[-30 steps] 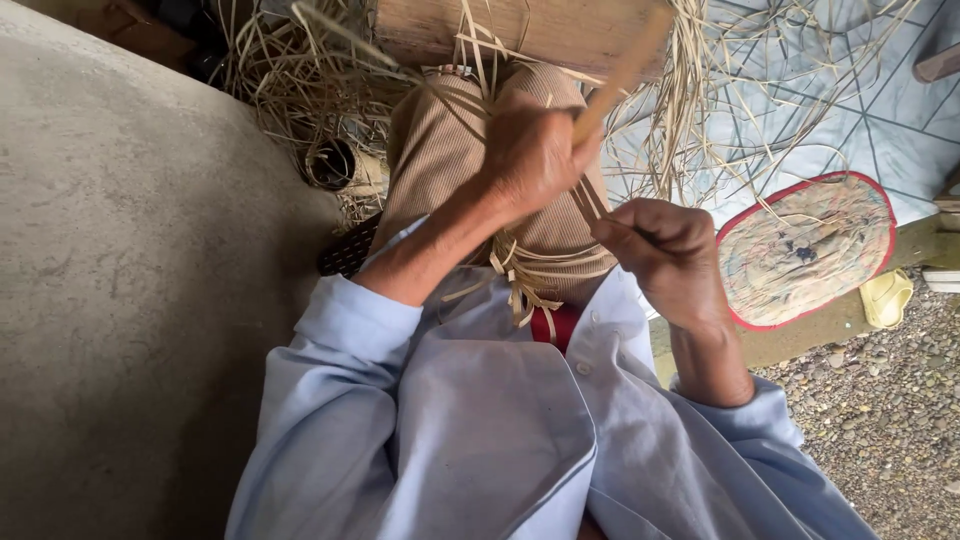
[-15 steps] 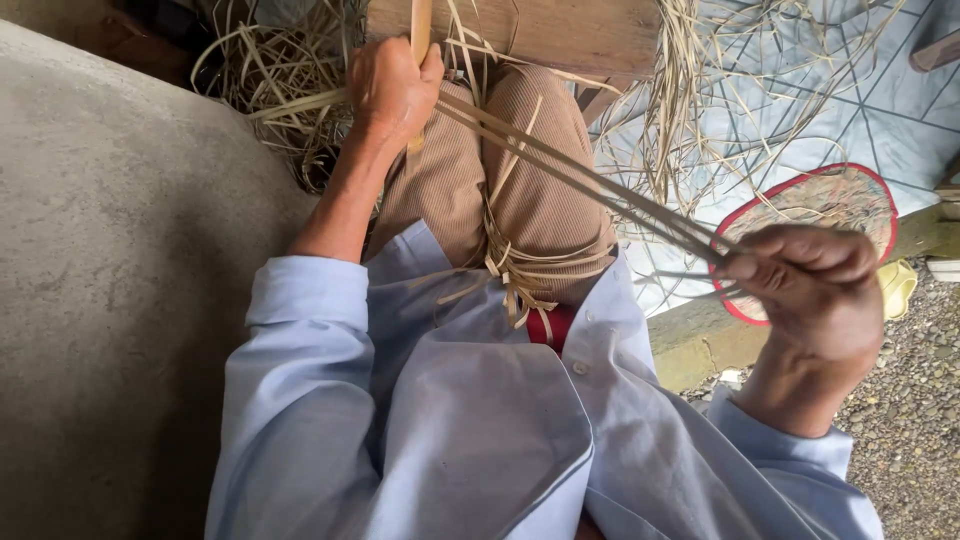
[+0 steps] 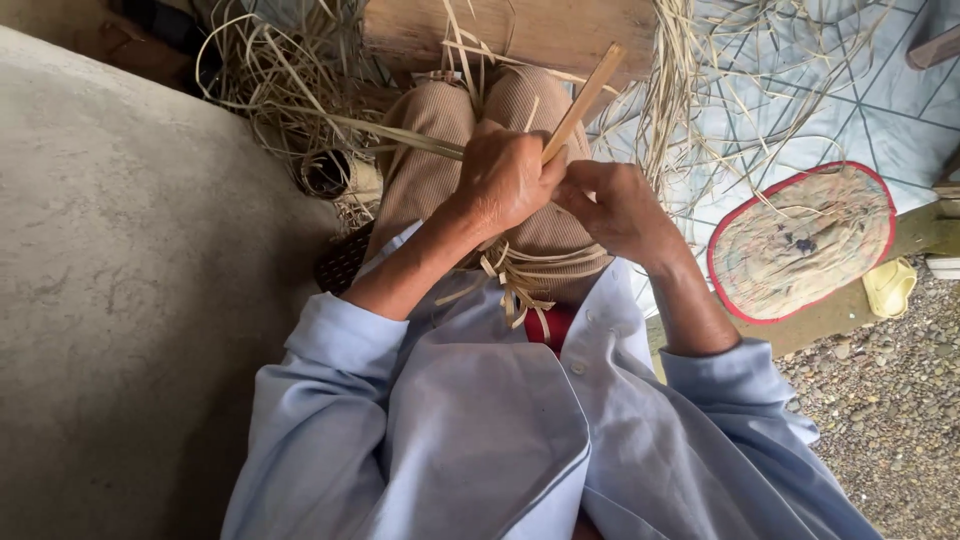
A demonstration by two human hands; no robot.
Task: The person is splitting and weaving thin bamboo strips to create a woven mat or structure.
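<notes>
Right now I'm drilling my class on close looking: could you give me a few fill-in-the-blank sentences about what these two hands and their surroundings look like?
1. The left hand grips a flat bamboo ____ that sticks up past the knuckles.
2. The right hand meets the left above the person's ____.
3. The oval woven fan has a ____ rim.
4. Both sleeves are light ____.

Missing words: strip; knees; red; blue

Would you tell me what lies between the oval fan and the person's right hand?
In the head view, loose straw strips on pale floor separate fan from right hand.
</notes>
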